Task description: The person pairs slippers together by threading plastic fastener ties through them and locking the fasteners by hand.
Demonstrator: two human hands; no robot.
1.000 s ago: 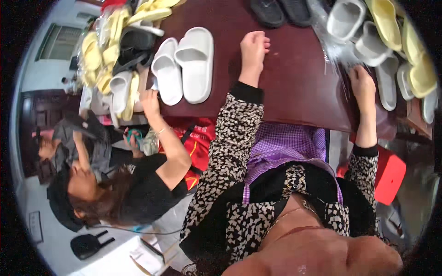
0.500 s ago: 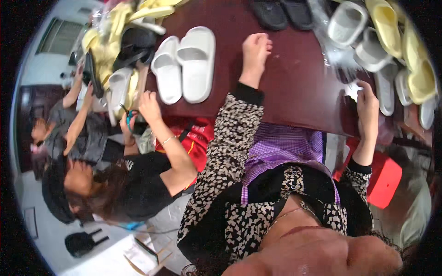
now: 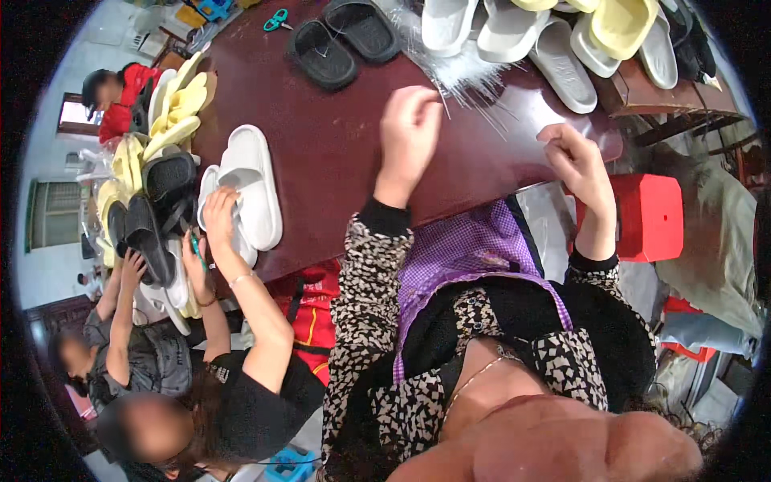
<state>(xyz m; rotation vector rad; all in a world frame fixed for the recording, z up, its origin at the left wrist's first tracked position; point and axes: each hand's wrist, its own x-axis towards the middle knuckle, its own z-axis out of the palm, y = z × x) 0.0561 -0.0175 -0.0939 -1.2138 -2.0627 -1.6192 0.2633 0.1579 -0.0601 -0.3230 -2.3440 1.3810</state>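
My left hand (image 3: 409,136) is raised over the dark red table (image 3: 329,153), its fingers curled into a loose fist. Just beyond it lies a bundle of thin clear strands (image 3: 474,80), with one strand end close to the fingertips. My right hand (image 3: 577,161) hovers above the table's near edge, fingers bent in and thumb close to them. Anything inside either closed hand is hidden or too fine to see. A pair of black slippers (image 3: 321,56) sits beyond my left hand. Grey slippers (image 3: 562,68) lie beyond my right hand.
At left, a co-worker's hand (image 3: 218,213) touches white slippers (image 3: 253,181); the other holds a teal-handled tool (image 3: 197,247). Yellow and black slippers (image 3: 144,233) are heaped there. Teal snips (image 3: 277,20) lie at the far edge. A red box (image 3: 650,217) stands right of my arm.
The view has swung to the right. My two hands are somewhat closer together, and my right fingers bend inward more. The co-worker's hand has moved onto the white slippers.
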